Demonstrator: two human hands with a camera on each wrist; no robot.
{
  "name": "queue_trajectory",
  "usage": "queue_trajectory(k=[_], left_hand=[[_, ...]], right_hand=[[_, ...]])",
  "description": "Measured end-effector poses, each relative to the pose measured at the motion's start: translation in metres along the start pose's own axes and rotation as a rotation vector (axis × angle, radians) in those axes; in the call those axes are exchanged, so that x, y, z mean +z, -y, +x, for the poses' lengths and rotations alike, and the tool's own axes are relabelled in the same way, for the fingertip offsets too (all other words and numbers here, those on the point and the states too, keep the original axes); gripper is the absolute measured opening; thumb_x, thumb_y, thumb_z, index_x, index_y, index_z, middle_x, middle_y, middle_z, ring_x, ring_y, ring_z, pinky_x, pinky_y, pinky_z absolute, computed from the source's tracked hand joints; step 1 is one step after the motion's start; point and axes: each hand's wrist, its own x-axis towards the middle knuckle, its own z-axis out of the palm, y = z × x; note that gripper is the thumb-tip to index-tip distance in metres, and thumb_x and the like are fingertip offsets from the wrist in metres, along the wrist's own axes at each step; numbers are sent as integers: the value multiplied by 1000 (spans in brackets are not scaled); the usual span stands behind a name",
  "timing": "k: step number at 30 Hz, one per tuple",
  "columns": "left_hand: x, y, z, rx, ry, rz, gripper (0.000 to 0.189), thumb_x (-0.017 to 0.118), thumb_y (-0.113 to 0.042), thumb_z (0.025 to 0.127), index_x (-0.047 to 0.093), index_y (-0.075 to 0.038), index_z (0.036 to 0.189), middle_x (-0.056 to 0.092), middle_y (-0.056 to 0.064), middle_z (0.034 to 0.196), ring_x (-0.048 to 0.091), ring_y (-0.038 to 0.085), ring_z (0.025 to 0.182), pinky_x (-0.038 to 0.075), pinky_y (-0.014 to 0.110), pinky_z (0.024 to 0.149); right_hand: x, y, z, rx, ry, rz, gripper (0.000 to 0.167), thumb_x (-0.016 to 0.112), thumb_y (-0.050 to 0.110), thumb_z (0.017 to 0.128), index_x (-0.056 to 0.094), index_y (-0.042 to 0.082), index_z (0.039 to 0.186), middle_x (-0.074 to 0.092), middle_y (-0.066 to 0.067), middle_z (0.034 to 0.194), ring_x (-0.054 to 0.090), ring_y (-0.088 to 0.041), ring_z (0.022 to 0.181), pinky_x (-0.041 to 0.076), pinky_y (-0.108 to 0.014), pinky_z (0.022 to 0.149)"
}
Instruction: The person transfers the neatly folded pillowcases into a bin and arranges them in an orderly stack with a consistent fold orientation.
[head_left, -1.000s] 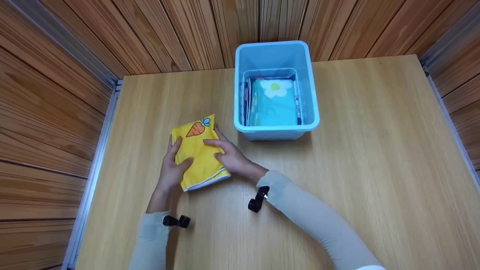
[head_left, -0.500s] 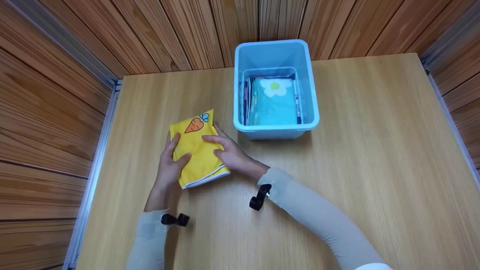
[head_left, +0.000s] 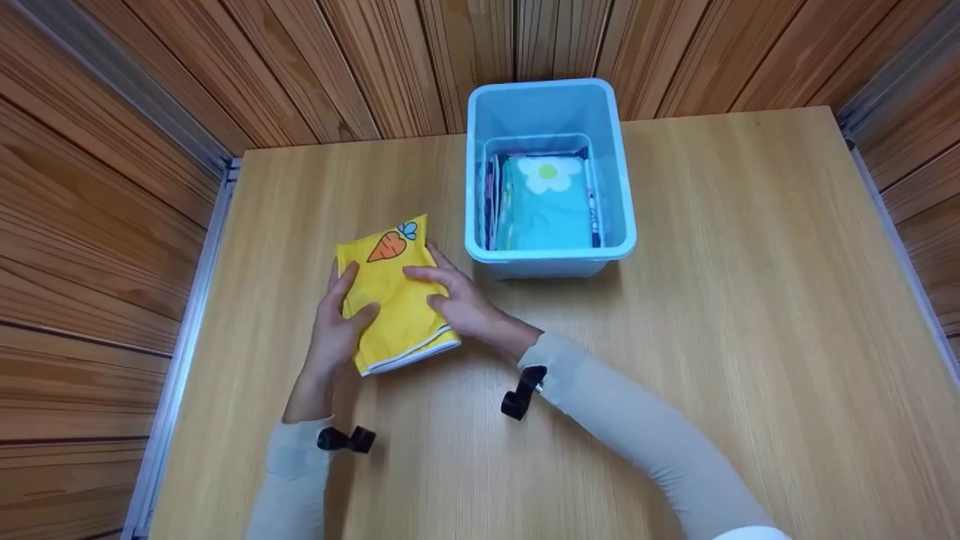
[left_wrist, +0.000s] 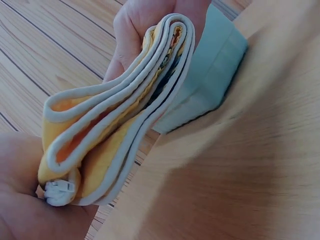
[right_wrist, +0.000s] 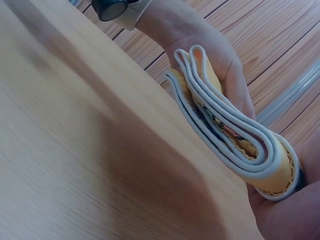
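A folded yellow cloth [head_left: 397, 307] with a carrot print and white-edged layers is held a little above the table, left of the blue bin. My left hand [head_left: 334, 330] grips its left side, thumb on top and other fingers partly hidden behind. At the right side, my right hand [head_left: 461, 300] holds it between thumb and fingers. In the left wrist view, the stacked folds of the cloth [left_wrist: 115, 120] face the camera, with a small white piece at one corner. The right wrist view shows the same cloth's [right_wrist: 230, 130] folded edge between both hands.
A blue plastic bin [head_left: 551, 266] stands at the back of the wooden table [head_left: 750, 315]. Inside it lies a turquoise folded cloth [head_left: 547, 214] with a white flower, beside several other folded pieces on edge. Wood-panelled walls [head_left: 90, 210] enclose the table at the back and sides.
Both hands have shifted the yellow cloth slightly up and left in the head view, tilting its far end a little. The grip stays the same, and the bin stands where it was.
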Motion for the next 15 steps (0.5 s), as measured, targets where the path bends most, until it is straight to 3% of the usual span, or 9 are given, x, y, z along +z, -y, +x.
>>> queue_trajectory(k=[3,9,12,15], left_hand=[[-1,-2,-1,-8,3,-8,78,58,2,99,21,-21,163,-9,-14,170,1,9,155,42,20,107],[-3,-8,-3,0,5,-18,76,57,2,100,22,-21,163,-9,-14,170,-2,10,155,41,20,108],[-3,-11,-4,-9,-6,-12,75,57,1,100,23,-22,163,-7,-11,171,-1,10,155,39,20,110],[-4,-14,-4,-29,-17,-8,75,57,0,100,24,-24,163,-3,-9,171,4,11,155,40,22,110]], right_hand=[[0,3,-1,3,1,-2,51,46,0,104,55,23,148,-3,9,172,38,-16,143,52,-29,96],[-1,10,-3,1,1,2,50,45,0,105,56,25,147,-1,15,170,31,-17,148,50,-28,98],[-1,13,-4,9,0,2,50,45,1,105,57,26,147,-1,17,170,34,-15,145,51,-28,97],[-1,15,-4,18,0,10,50,46,1,105,57,26,147,-2,17,170,46,-15,136,52,-29,96]])
